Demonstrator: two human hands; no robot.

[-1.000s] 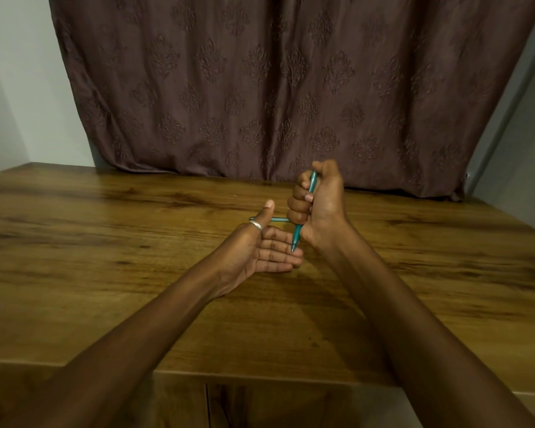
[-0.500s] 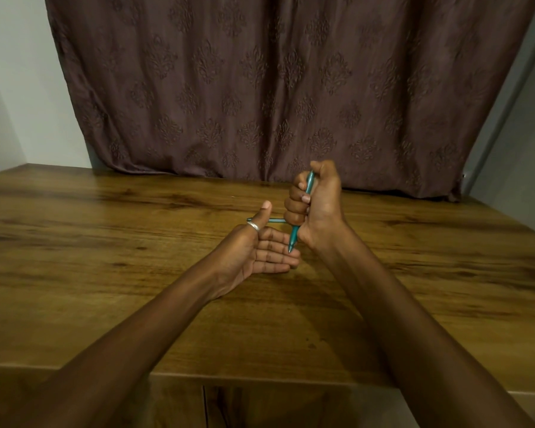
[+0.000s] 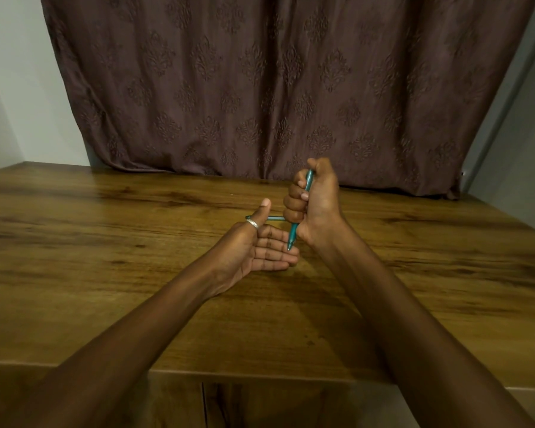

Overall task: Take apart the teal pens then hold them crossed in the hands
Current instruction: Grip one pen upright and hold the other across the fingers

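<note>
Little has moved since a second ago: right hand (image 3: pixel 314 202) and left hand (image 3: pixel 254 248) keep their places over the worktop (image 3: pixel 105 242). Right hand's grip is closed round the upright pen (image 3: pixel 293 231), long axis near vertical, tip pointing down below the fist. Level pen (image 3: pixel 274 217) runs sideways from the right hand's left side, behind the left thumb. Left hand, just left of the right hand, lies open, fingers straight.

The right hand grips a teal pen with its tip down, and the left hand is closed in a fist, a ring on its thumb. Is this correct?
No. The head view shows the left hand open, fingers straight, not a fist. The right hand does grip the teal pen tip down, and the ring is on the thumb.
</note>
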